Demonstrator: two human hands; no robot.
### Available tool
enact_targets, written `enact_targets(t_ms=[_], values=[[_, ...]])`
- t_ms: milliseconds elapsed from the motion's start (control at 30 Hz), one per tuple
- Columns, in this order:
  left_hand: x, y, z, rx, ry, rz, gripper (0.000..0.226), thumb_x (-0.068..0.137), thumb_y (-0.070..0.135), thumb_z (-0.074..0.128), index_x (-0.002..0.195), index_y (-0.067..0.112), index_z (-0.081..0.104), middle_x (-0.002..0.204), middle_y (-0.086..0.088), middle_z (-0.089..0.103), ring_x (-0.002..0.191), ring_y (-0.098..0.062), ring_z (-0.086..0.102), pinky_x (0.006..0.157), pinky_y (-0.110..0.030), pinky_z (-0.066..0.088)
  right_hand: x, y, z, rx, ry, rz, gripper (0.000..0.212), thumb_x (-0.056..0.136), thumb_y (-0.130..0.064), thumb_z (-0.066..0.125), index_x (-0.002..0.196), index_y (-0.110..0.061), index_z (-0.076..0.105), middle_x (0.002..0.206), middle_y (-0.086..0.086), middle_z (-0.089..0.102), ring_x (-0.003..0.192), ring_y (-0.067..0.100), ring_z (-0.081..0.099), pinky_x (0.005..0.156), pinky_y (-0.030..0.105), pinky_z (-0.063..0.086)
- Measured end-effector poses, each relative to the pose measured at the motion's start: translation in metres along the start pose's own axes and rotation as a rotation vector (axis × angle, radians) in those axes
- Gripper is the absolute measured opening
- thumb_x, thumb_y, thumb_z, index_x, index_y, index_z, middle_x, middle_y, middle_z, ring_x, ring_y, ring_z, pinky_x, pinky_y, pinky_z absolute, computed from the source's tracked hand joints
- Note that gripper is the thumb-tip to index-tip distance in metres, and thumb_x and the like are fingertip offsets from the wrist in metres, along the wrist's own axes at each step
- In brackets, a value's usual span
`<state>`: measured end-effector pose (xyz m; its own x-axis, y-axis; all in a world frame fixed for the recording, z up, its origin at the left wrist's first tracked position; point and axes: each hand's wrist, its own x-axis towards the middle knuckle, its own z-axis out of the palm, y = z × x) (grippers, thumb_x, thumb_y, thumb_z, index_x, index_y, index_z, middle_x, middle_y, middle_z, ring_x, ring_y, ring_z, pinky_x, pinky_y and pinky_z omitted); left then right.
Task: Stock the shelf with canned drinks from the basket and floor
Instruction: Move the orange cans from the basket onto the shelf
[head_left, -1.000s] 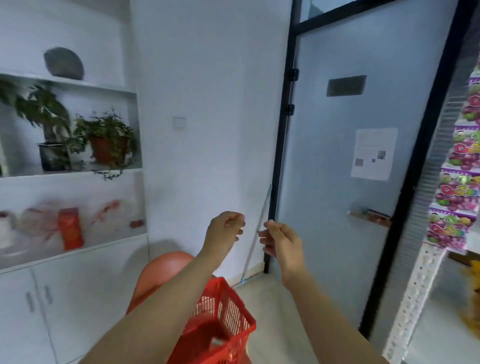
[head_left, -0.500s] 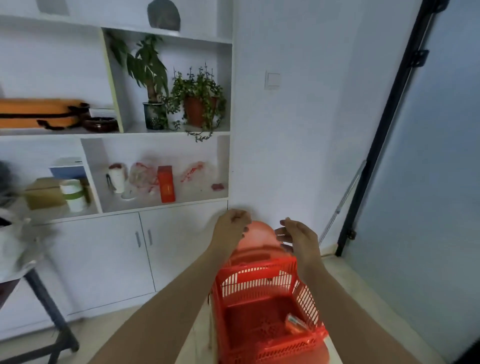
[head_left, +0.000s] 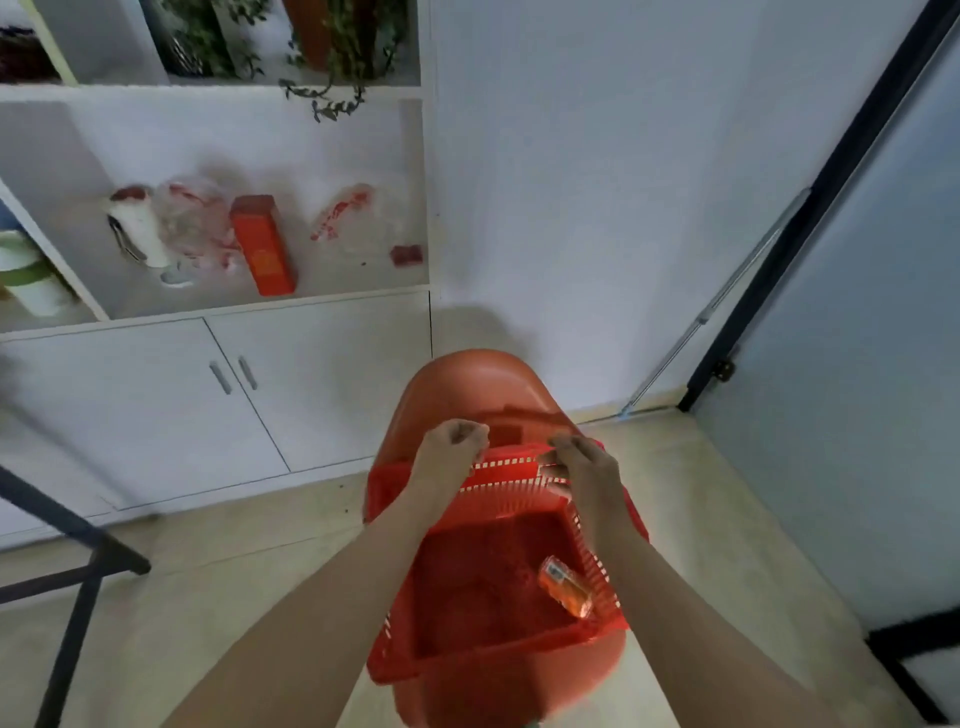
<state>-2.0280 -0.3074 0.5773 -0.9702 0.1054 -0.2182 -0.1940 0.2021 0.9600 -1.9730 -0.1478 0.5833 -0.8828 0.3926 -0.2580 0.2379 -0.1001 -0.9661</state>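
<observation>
A red plastic basket sits on the seat of a red chair. One orange canned drink lies on its side against the basket's right wall. My left hand is curled into a fist above the basket's far left rim and holds nothing. Close beside it, my right hand hovers over the far right rim with loosely curled fingers; I see nothing in it. Whether it touches the rim is unclear. The stocking shelf is out of view.
A white cabinet with open shelves of plants and red packages stands at left. A black table leg crosses the lower left floor. A black-framed glass door is at right, with a metal rod leaning beside it.
My view has swung left and down from the glass door to the basket. Both hands have dropped from chest height to just above the basket's far rim.
</observation>
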Motion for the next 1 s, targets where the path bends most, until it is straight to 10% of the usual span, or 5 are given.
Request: enact_targets(t_ms=[633, 767, 1000], values=[[0.105, -0.21, 0.158, 0.117, -0.14, -0.549, 0.008, 0.095, 0.025, 0.06, 0.088, 0.022, 0.063, 0.089, 0.002, 0.068, 0.076, -0.012, 0.061, 0.073, -0.032, 0.051, 0.133, 0.206, -0.079, -0.167, 0.07, 0.425, 0.016, 0.095, -0.032, 0.058, 0.093, -0.019, 0.068, 0.09, 0.005, 0.073, 0.085, 0.019, 0.069, 0.075, 0.033, 0.055], [0.116, -0.244, 0.175, 0.15, -0.176, -0.591, 0.009, 0.095, 0.025, 0.059, 0.087, 0.024, 0.062, 0.088, 0.0, 0.066, 0.077, -0.013, 0.06, 0.071, -0.031, 0.05, 0.15, 0.235, -0.087, -0.183, 0.093, 0.486, 0.022, 0.097, -0.032, 0.056, 0.102, -0.013, 0.066, 0.099, 0.002, 0.069, 0.085, 0.009, 0.064, 0.063, 0.013, 0.047], [0.133, -0.295, 0.215, 0.238, -0.326, -0.694, 0.034, 0.098, 0.034, 0.053, 0.122, 0.011, 0.06, 0.101, -0.002, 0.063, 0.089, -0.013, 0.059, 0.077, -0.031, 0.051, 0.175, 0.278, -0.099, -0.271, -0.009, 0.571, 0.04, 0.099, -0.043, 0.047, 0.123, -0.015, 0.061, 0.118, -0.007, 0.057, 0.116, 0.011, 0.053, 0.09, 0.026, 0.038]])
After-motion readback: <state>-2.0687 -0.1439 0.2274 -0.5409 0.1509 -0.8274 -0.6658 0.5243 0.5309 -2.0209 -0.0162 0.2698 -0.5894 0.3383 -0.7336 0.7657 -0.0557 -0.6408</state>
